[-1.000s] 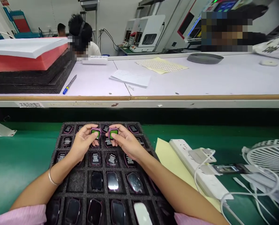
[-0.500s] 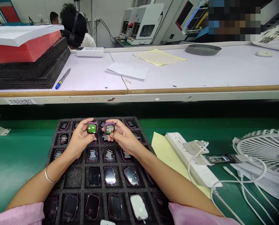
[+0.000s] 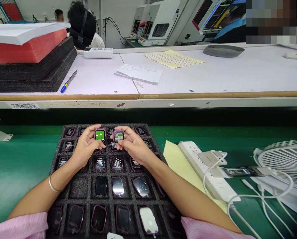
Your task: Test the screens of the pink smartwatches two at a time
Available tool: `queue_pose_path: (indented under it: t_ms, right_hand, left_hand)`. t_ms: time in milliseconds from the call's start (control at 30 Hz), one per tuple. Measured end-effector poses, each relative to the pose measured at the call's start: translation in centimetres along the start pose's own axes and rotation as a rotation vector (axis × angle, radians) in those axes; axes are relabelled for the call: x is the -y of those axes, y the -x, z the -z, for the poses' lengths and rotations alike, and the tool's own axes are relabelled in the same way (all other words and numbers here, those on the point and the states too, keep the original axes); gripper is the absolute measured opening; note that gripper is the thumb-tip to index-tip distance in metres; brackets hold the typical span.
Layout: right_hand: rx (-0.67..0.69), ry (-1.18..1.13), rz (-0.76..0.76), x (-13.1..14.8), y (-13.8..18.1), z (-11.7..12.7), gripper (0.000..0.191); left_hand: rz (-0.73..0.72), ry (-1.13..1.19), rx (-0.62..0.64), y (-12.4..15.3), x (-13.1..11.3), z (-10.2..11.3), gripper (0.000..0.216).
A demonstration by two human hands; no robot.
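two purple watches (image 3: 100,135) (image 3: 119,136) | green screens lit | side by side above foam tray (image 3: 86,191)

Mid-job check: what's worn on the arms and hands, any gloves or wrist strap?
No gloves: the left hand and right hand are bare. A thin silver bangle circles the left wrist. The left sleeve and right sleeve are pale pink, leaving the forearms uncovered. No grounding cable shows.

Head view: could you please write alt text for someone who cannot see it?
The left hand and right hand hold a left watch and right watch, purple with lit green screens, over a black foam tray of watches on a green mat. A power strip and fan lie to the right.
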State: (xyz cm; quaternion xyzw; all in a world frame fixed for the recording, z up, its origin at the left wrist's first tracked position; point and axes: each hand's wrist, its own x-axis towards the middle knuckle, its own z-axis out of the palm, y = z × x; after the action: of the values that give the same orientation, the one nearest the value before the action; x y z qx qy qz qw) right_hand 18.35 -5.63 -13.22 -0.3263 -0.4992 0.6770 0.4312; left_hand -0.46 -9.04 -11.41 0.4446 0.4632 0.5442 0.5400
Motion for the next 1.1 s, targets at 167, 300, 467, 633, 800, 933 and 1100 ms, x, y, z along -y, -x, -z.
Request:
queue_pose_path:
  t_ms: [167,300,467,633,800,933,1100]
  right_hand:
    - [0.008,-0.005,0.002,-0.04,0.05,-0.03,0.04]
    - [0.007,-0.01,0.0,-0.06,0.02,0.03,0.04]
    - [0.01,-0.01,0.002,-0.07,-0.04,0.21,0.041]
    - [0.016,-0.01,0.004,0.04,0.02,0.27,0.041]
    - [0.02,-0.007,0.013,0.08,0.05,0.23,0.04]
    - [0.024,-0.025,0.002,0.1,0.07,0.23,0.041]
    - [0.02,-0.031,0.02,0.06,-0.01,0.38,0.043]
  left_hand:
    - [0.013,-0.003,-0.034,0.05,-0.19,0.0,0.034]
    - [0.036,0.049,-0.02,0.04,-0.24,0.02,0.037]
    - [0.061,0.08,-0.017,-0.06,-0.03,0.02,0.043]
    - [0.056,0.089,0.002,0.01,-0.07,0.15,0.043]
    - [0.009,0.038,0.01,0.03,0.02,0.12,0.049]
    - [-0.026,-0.037,0.005,-0.13,0.45,0.01,0.05]
    - [-0.016,-0.003,0.016,-0.25,0.56,-0.03,0.058]
